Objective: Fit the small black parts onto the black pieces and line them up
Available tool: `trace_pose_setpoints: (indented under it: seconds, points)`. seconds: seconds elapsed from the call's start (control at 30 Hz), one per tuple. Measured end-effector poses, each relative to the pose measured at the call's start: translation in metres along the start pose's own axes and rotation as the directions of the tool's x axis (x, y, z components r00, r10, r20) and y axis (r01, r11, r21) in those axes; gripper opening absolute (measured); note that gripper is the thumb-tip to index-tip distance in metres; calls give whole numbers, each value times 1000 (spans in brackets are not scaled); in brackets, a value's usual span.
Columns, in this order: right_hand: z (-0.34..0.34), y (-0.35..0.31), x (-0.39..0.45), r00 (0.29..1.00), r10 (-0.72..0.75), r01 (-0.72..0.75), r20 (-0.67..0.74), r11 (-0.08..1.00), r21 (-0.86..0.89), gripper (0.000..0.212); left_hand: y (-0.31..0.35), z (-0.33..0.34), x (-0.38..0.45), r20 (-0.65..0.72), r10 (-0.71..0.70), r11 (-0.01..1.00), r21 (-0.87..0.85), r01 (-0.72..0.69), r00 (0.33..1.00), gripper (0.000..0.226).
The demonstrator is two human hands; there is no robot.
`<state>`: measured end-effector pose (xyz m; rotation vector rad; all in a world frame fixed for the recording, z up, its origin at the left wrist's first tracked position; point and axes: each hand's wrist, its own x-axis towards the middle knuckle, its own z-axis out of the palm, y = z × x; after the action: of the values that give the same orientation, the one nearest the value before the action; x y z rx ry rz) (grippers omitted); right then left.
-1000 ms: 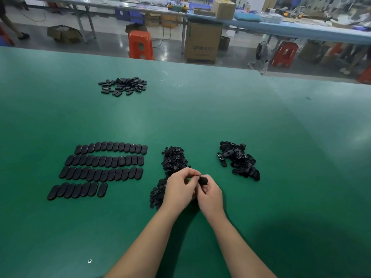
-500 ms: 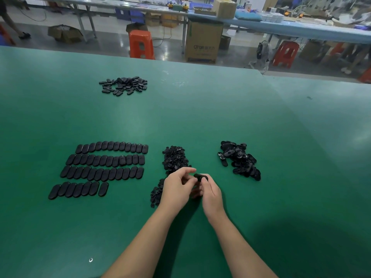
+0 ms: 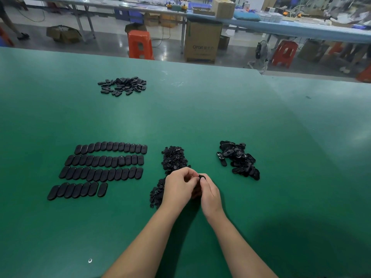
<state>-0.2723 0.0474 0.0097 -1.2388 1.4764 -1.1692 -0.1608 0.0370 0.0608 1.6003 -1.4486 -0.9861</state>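
Little moved since earlier: hands stay together. Head view: left hand (image 3: 178,189) and right hand (image 3: 209,192) both pinch one black piece (image 3: 202,176) above the worktop (image 3: 200,117), beside the small-parts pile (image 3: 173,157). Best seat part squarely, then add to rows (image 3: 104,169).

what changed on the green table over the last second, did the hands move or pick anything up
Very little. Both hands stay together at the same spot: the left hand and right hand keep pinching one black piece between them, only the fingertips shifting slightly. Nothing was picked up or put down. The four lined-up rows, the small-parts pile, the loose pile on the right and the far pile lie as before.
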Motion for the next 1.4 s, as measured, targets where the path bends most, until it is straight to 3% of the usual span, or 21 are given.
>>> trace_pose_setpoints:
  seconds: [0.27, 0.4, 0.6, 0.8, 1.4]
  points:
    - [-1, -7, -3, 999, 37, -39, 16, 989, 143, 34, -2, -6, 10, 2, -60, 997, 56, 60, 998, 22]
    - [0, -5, -2, 998, 51, -56, 35, 986, 157, 38, -4, -6, 13, 47, -2, 993, 119, -4, 999, 10]
    - [0, -3, -1, 996, 81, -83, 22, 988, 131, 38, -3, -6, 10, 26, 21, 998, 63, -22, 999, 13]
    - [-3, -2, -1, 1000, -2, 0, 25, 998, 59, 15, -12, -12, 12, 44, -55, 998, 13, 54, 998, 12]
    - [-4, -1, 0, 1000, -4, 4, 15, 1000, 17, 17, -19, -7, 6, 11, -101, 994, 34, 101, 995, 9]
